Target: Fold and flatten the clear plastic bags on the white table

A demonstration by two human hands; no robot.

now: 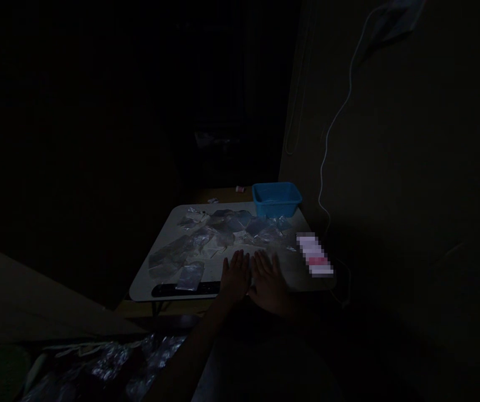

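The scene is very dark. My left hand (235, 276) and my right hand (270, 282) lie flat, palms down and side by side, on the near edge of a small pale table (162, 234). The fingers of both are stretched out and nothing is in them. Just beyond the fingertips lie several clear plastic bags (219, 231), spread over the tabletop. One small bag (190, 276) rests near the front edge, left of my left hand.
A blue plastic tub (277, 199) stands at the table's far right corner. A blurred white and pink patch (314, 255) sits at the right edge. A white cable (327, 134) hangs down the wall on the right. More crumpled plastic (110, 363) lies low at the left.
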